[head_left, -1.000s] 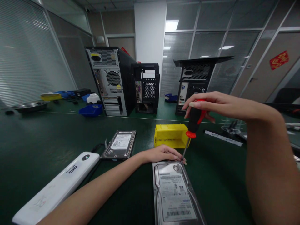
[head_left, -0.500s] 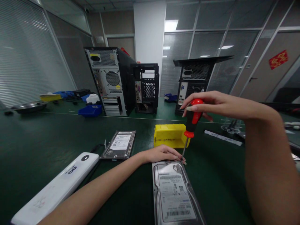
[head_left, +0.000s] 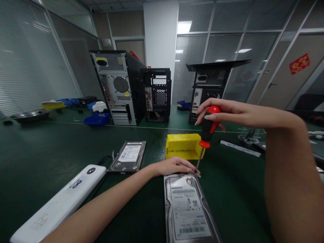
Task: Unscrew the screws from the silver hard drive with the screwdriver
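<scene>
So the drive (head_left: 188, 206) is label up on the desk (head_left: 141, 216), right in front of the person, near end cut off by the frame. Right hand (head_left: 231, 109) has the screwdriver (head_left: 208, 130) by the top of its handle, fingertips only. Left hand (head_left: 174, 165) lies across the drive's far edge, fingers close together; can't tell if it's pinching or just resting.

My worry: the shaft leans, with its tip at the far right corner, just beside the left fingertips. Can't see if it's seated in a screw. If not, twisting at that angle could make it skid and jab a finger, or chew up a screw head. Light pressure from the left hand could also let the drive swivel.
</scene>
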Demonstrator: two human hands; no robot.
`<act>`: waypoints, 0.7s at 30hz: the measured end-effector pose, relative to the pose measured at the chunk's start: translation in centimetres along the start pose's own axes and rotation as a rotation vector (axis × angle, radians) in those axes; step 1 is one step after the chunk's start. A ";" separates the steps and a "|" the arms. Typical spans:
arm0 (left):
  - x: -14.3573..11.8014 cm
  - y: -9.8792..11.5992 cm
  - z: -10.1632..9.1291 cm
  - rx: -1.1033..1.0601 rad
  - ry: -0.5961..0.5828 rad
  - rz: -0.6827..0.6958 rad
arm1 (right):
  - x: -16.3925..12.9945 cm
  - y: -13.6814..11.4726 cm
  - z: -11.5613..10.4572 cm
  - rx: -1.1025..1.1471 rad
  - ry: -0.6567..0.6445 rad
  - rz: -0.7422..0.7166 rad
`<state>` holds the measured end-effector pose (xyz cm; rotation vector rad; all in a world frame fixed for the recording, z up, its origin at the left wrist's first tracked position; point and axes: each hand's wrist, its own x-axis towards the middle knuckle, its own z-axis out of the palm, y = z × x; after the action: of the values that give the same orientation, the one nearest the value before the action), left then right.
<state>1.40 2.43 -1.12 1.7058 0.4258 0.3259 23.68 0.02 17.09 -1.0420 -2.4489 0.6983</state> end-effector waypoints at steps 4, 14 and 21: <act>0.0 -0.2 -0.1 -0.003 0.004 0.001 | -0.1 0.0 -0.2 -0.012 -0.062 0.026; 0.1 -0.3 -0.1 -0.016 0.008 -0.015 | -0.2 -0.3 0.1 0.054 -0.020 0.028; 0.2 -0.3 -0.1 0.004 0.008 -0.005 | 0.2 0.5 0.0 0.057 0.021 0.078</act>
<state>1.47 2.63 -1.45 1.7079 0.4364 0.3283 23.80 0.49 16.87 -1.1217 -2.3672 0.7729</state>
